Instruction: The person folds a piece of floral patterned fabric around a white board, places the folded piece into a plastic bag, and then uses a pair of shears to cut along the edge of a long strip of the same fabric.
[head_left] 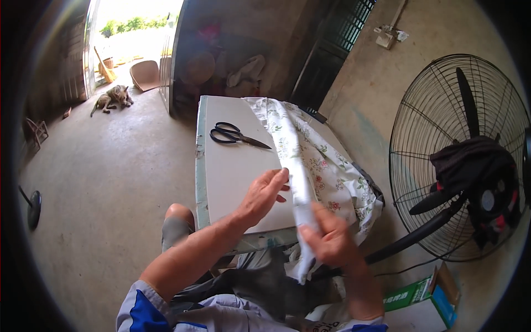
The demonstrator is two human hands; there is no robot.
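Note:
A white cloth [321, 166] with green leaves and red flowers lies along the right side of the white-topped table [238, 193], its left edge folded into a long strip. My left hand [265, 193] pinches that strip near the middle of the table, thumb on top. Closer to me, my right hand [329, 235] grips the same strip, slightly blurred, and the cloth's end hangs down past the table's near edge. Black-handled scissors [239, 136] rest on the tabletop beyond my left hand, blades toward the cloth.
A large black stand fan [459, 155] with a dark cloth over its hub stands at the right. Below it sits a green and white carton [423, 304]. On the floor near the open doorway, a dog [113, 99] lies beside a tan basin-like thing [145, 75].

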